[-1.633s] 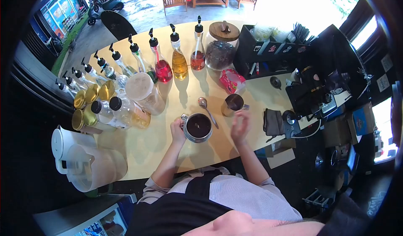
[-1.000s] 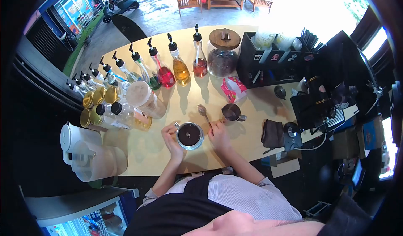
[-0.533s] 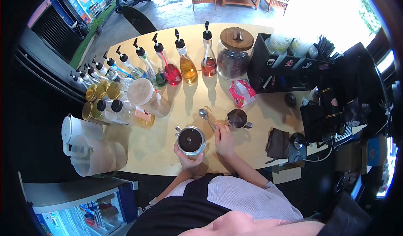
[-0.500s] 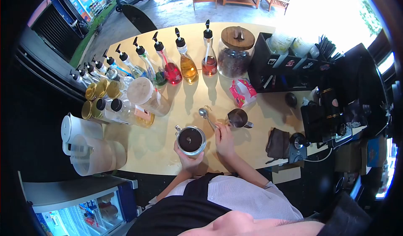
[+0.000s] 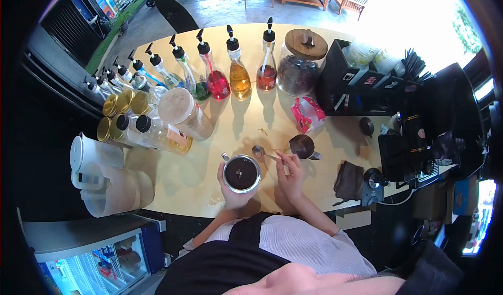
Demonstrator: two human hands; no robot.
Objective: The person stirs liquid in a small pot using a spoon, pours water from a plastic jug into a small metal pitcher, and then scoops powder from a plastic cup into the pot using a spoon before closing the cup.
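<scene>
Now the spoon swings flatter across the view, pinched by the right hand, its bowl closer to the mug; so mug and spoon both seem ready for use. The left hand stays cupped around the mug, which sits in front of the torso, near the table's edge. Hard to tell whether the spoon clears the table! Some left fingers hide behind the mug, and the pitcher's contents are too dark to read.
</scene>
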